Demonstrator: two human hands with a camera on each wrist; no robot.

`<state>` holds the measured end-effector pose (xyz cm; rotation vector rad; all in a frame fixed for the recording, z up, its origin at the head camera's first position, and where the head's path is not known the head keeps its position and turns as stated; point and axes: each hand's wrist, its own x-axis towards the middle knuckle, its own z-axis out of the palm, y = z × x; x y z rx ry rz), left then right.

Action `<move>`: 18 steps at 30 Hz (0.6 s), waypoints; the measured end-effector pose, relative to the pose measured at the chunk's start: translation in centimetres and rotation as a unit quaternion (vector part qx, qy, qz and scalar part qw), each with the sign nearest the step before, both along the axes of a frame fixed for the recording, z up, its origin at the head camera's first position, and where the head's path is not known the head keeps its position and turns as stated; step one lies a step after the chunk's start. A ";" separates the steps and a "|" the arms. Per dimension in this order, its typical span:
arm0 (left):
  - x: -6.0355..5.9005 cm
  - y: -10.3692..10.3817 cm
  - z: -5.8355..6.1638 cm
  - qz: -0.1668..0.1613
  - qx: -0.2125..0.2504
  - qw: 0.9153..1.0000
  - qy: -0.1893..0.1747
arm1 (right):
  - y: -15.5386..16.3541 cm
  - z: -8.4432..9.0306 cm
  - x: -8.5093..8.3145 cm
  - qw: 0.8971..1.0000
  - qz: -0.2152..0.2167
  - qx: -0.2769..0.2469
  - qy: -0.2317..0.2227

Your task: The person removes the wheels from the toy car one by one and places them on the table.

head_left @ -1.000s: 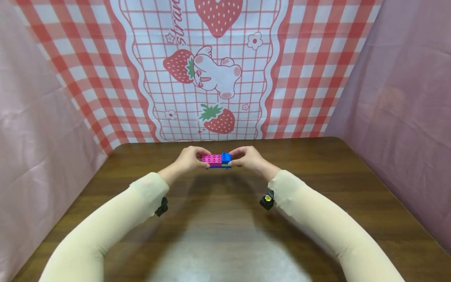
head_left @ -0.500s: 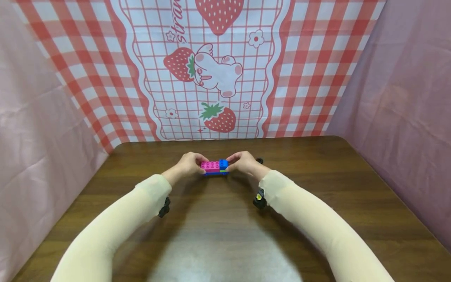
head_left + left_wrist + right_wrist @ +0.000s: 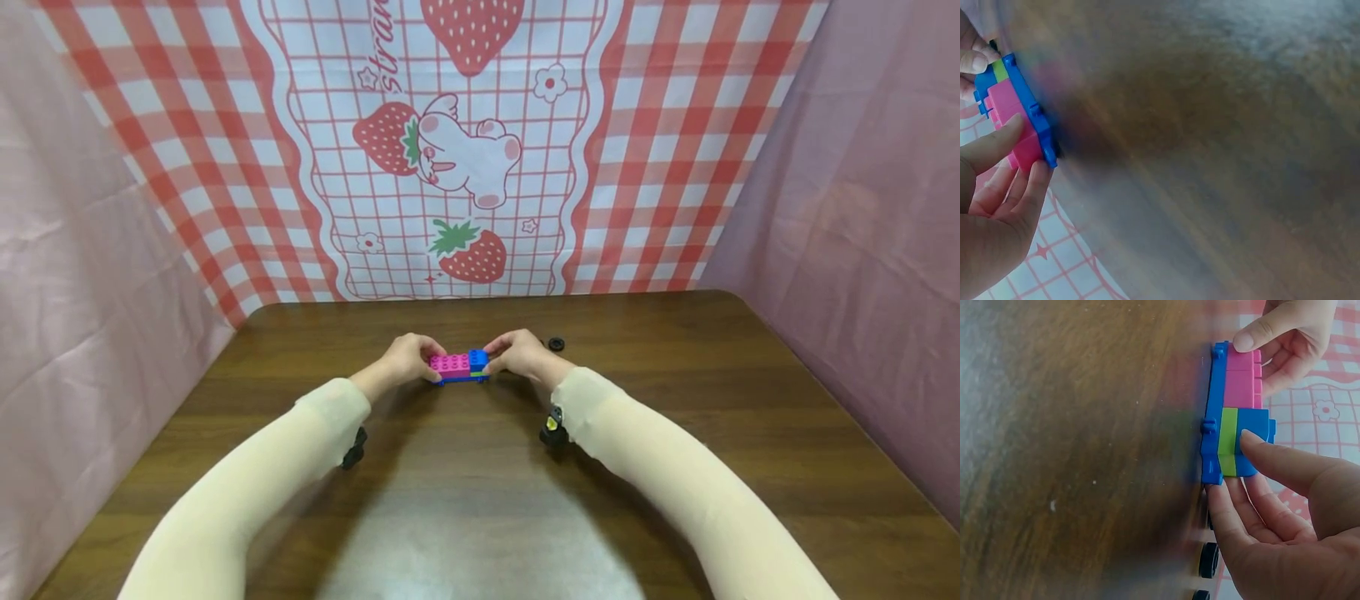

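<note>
Both hands pinch one small brick assembly between thumb and fingertips: the left hand (image 3: 405,360) holds its pink end, the right hand (image 3: 519,354) its blue end. That brick assembly (image 3: 459,366) sits low over the middle of the brown table (image 3: 675,417), perhaps touching it. I count a blue base plate, pink bricks, one green, one blue. It looks mid-build; adding wheels seems likely. Two black wheels (image 3: 1208,559) lie just beyond the right hand.

table (image 3: 1210,156) motion-blurred; wheels (image 3: 1209,559) half hidden
</note>
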<state>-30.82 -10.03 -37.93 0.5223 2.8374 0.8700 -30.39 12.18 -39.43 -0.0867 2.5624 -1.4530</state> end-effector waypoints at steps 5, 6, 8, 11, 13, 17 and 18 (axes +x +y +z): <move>0.2 0.0 -0.2 0.005 -0.002 1.000 -0.009 | -0.1 0.0 0.1 1.000 0.004 0.001 0.000; 0.3 0.0 -0.2 0.008 -0.003 1.000 -0.012 | -0.1 0.0 0.2 1.000 0.006 0.003 0.001; 0.3 0.0 -0.2 0.012 -0.005 1.000 -0.014 | -0.2 0.1 0.2 1.000 0.010 0.010 0.003; 0.3 0.0 -0.1 0.009 -0.002 1.000 -0.015 | -0.1 0.1 0.4 1.000 0.010 0.020 0.003; 0.3 0.0 -0.1 0.003 0.004 1.000 -0.014 | 0.0 0.1 0.5 1.000 0.010 0.027 0.002; 0.2 -0.1 -0.2 -0.004 0.021 1.000 -0.021 | 0.3 0.2 0.5 0.999 0.014 0.030 -0.005; 0.2 -0.1 -0.2 -0.005 0.025 0.999 -0.025 | 0.4 0.3 0.6 0.999 0.015 0.029 -0.006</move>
